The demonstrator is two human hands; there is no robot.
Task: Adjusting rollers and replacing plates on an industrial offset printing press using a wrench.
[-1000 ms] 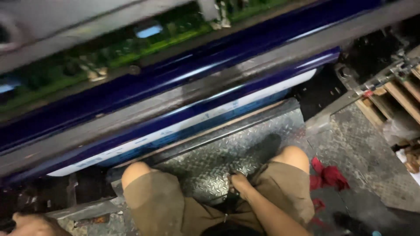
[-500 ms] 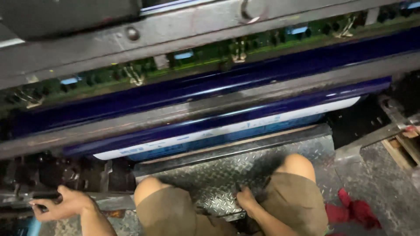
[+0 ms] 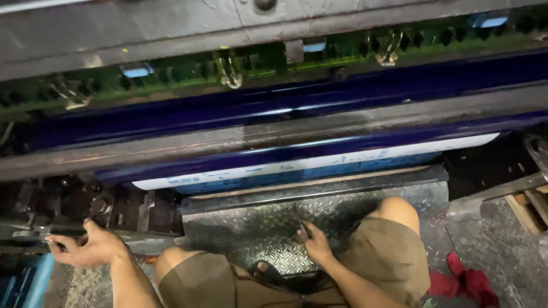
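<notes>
the view is taken from above a seated or crouched person whose bare knees and olive-brown shorts [image 3: 394, 262] are seen at the bottom edge. the left hand [image 3: 85, 248] is held out to the left, at the dark greasy metal machine frame with bolts and brackets [image 3: 85, 205]; its fingers [image 3: 57, 242] are spread apart and slightly curled, with the fingertips at the frame's edge, and nothing is seen to be gripped. the right hand [image 3: 314, 242] is rested on the grey diamond-patterned steel tread plate [image 3: 251, 228] between the knees; its fingers [image 3: 302, 231] are closed together round a small dark object, too small and dark to be identified.

beyond the tread plate, a long glossy dark-blue inked roller [image 3: 297, 151] is laid across the whole width, with a white printed sheet with blue markings [image 3: 319, 165] curved just beneath it. a second dark-blue roller [image 3: 285, 108] is seen higher up, parted from the first by a worn grey metal crossbar [image 3: 274, 134]. above that, a green-stained bar with metal clips [image 3: 228, 68] runs under a grey steel cover [image 3: 171, 28].

a crumpled red rag [image 3: 465, 282] lies on the floor at the right, just beside the right knee. wooden pallet slats [image 3: 531, 205] are seen at the right edge, and a blue object [image 3: 25, 282] at the lower left corner.
</notes>
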